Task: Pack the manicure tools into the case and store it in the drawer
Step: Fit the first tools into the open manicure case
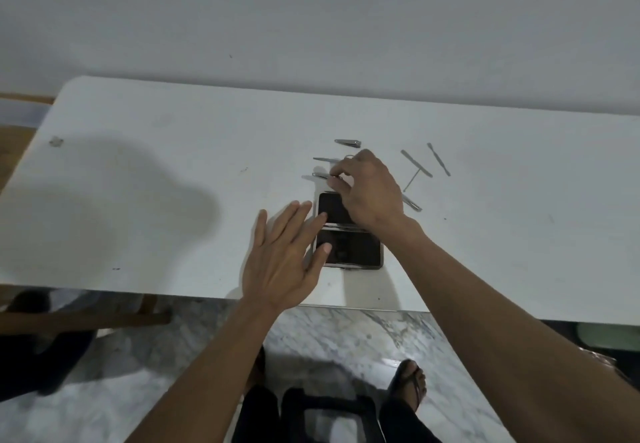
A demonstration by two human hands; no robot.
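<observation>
A black manicure case [353,246] lies open on the white table [173,182], its two halves one behind the other. My left hand [284,259] is flat with spread fingers, fingertips resting on the case's left edge. My right hand [367,193] reaches over the far half and pinches a thin metal tool [320,175] just behind the case. Loose steel tools lie around: a nail clipper [348,142], a slim tool [325,159], a file [415,163], a pusher [439,159], a thin pick [411,181] and another piece [412,202] half hidden by my wrist.
The table stands against a white wall. A small scrap [55,141] lies at its far left. Below the front edge are a marble floor, my sandalled foot [410,385], a dark bag [329,415] and a wooden chair [86,318] at the left.
</observation>
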